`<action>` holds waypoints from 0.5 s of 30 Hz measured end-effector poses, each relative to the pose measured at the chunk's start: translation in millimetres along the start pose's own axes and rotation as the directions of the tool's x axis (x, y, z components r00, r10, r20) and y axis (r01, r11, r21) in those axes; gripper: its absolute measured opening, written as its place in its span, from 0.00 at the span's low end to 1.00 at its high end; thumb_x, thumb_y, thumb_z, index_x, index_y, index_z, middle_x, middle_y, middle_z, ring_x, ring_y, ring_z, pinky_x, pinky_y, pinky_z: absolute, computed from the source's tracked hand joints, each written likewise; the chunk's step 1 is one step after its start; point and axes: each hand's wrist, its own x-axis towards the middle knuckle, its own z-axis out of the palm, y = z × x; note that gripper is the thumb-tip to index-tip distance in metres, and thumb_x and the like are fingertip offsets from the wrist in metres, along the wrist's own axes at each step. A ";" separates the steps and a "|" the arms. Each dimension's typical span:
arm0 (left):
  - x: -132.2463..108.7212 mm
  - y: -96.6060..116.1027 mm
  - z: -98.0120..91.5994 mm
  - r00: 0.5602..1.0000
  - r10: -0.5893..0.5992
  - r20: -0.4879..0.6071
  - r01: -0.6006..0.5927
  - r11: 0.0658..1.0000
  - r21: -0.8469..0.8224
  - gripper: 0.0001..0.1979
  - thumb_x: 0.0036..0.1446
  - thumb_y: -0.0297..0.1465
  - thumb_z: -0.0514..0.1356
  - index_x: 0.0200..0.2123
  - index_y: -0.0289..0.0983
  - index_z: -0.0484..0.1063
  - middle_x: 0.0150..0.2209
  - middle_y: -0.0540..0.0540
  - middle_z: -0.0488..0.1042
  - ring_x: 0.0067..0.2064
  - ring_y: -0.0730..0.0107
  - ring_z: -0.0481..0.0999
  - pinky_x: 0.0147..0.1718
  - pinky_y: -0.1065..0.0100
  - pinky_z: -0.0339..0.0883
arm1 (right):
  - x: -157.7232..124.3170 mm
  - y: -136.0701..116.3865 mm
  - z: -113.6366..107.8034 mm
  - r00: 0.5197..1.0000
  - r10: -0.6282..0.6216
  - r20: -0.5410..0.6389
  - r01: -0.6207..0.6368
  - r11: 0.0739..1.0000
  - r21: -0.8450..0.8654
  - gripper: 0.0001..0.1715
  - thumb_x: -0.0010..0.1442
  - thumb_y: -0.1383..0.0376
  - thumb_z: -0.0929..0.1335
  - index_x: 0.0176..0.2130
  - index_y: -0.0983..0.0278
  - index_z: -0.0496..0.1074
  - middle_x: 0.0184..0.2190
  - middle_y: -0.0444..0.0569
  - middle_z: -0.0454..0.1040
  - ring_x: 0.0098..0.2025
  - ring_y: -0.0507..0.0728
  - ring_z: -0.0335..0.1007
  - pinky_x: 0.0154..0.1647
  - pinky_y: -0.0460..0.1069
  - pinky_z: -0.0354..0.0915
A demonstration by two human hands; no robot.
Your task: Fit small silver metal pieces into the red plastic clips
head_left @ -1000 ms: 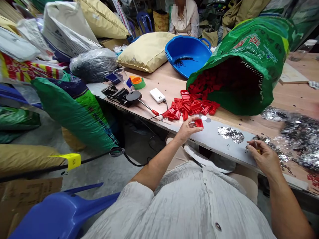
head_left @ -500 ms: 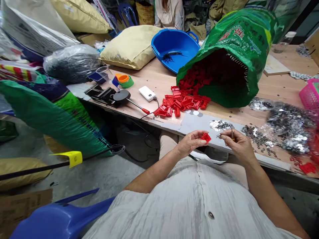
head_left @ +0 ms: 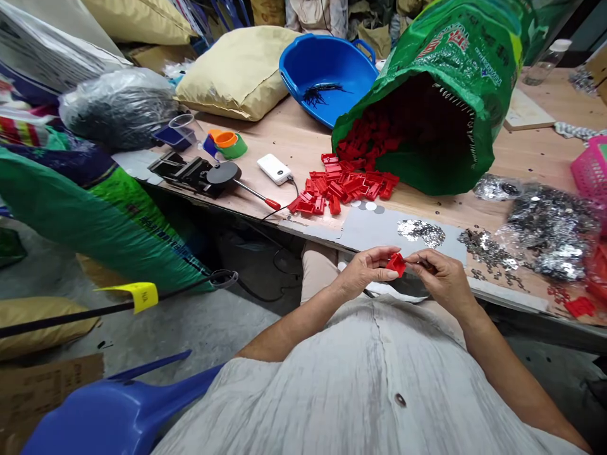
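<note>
My left hand [head_left: 364, 273] pinches a small red plastic piece [head_left: 396, 263] in front of my chest, just off the table's front edge. My right hand [head_left: 440, 278] is closed and its fingertips meet that same piece from the right; a small metal part it carries is hidden between the fingers. A heap of the same red pieces [head_left: 346, 186] spills from a green sack [head_left: 441, 82] lying on its side on the wooden table [head_left: 294, 145]. Small shiny metal parts [head_left: 421, 231] lie on a grey sheet near my hands.
A blue basin [head_left: 322, 69], a white power bank [head_left: 274, 169], a black hand press [head_left: 194, 174] and tape rolls [head_left: 227, 144] sit to the left. More metal parts [head_left: 545, 227] and a pink basket [head_left: 590, 170] are at right. Sacks crowd the floor; a blue chair [head_left: 118, 411] is near.
My left hand lifted a red piece from the heap towards my chest. My right hand came in from the metal parts at right and now meets the piece.
</note>
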 end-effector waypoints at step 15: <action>-4.3 -1.9 2.3 1.000 0.006 -0.027 -0.005 1.000 0.008 0.31 0.39 0.29 0.74 0.51 0.39 0.75 0.45 0.43 0.78 0.47 0.62 0.75 0.47 0.63 0.67 | 1.6 -3.7 -1.3 0.986 -0.150 0.077 0.154 0.987 -0.047 0.07 0.65 0.66 0.65 0.41 0.59 0.74 0.37 0.49 0.77 0.39 0.56 0.74 0.38 0.52 0.70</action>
